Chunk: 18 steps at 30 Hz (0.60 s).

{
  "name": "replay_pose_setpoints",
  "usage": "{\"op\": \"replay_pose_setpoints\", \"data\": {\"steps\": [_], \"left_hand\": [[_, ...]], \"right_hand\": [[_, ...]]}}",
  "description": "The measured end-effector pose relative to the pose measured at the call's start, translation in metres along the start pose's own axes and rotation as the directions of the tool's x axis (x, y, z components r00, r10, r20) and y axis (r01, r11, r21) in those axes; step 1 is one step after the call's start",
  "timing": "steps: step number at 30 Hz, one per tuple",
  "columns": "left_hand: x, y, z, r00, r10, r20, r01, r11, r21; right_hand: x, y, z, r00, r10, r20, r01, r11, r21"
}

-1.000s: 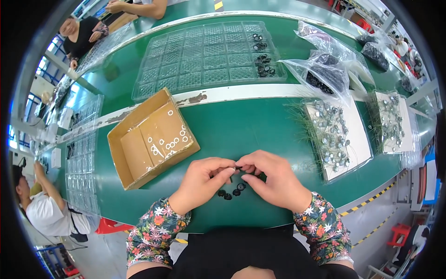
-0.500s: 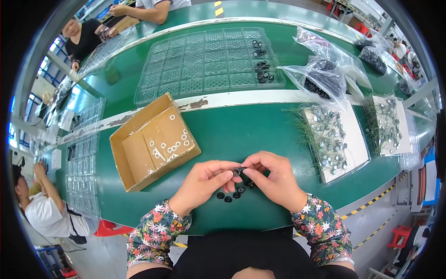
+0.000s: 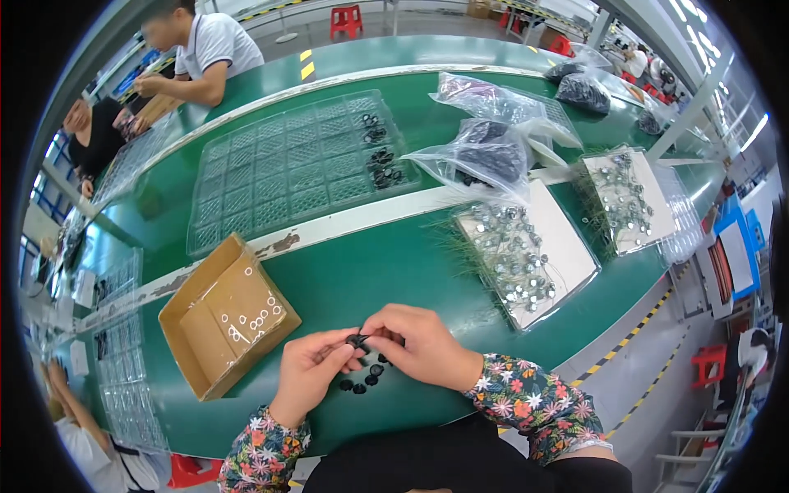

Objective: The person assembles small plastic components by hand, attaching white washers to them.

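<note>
Over the near part of the green table, my left hand (image 3: 312, 370) and my right hand (image 3: 423, 345) meet at a small black round part (image 3: 356, 339). The left thumb and fingers grip it from one side. My right thumb and fingertips pinch together at its other edge, partly hiding it; whether they hold a separate small piece is too small to tell. Just below the hands lie several loose black round parts (image 3: 359, 388) on the tabletop (image 3: 394, 419). Left of my left hand stands an open cardboard box (image 3: 255, 352) with several thin white rings (image 3: 261, 319) inside.
A clear compartment tray (image 3: 271, 168) lies beyond a white ledge, black parts (image 3: 382, 168) at its right end. Plastic bags (image 3: 493, 152) of black pieces sit to its right. Two white boards (image 3: 563, 246) bear wired metallic components (image 3: 518, 263). Other people (image 3: 214, 62) work at the left.
The view has turned, so the table's things sit further left and lower in the picture. Both hands stay together at the black part, which now shows at a different angle.
</note>
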<state>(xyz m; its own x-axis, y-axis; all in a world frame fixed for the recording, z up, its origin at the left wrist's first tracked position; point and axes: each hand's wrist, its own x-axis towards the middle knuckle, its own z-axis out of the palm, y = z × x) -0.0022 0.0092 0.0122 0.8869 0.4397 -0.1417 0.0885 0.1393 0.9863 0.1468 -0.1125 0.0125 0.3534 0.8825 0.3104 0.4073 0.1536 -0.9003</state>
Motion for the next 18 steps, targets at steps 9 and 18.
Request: {"op": "replay_pose_setpoints", "data": {"steps": [9,18], "left_hand": [[0.0014,0.0021,0.002,0.999,0.035,-0.018,-0.035,0.999,-0.001],[0.0012,-0.0029,0.0042,0.997,0.064,-0.031,-0.064,0.998,0.0]], "right_hand": [[0.0012,-0.001,-0.001,0.995,-0.098,-0.027,0.096,0.993,-0.075],[-0.0054,-0.0027,-0.0009,0.996,-0.087,-0.03,0.086,0.996,-0.022]]}}
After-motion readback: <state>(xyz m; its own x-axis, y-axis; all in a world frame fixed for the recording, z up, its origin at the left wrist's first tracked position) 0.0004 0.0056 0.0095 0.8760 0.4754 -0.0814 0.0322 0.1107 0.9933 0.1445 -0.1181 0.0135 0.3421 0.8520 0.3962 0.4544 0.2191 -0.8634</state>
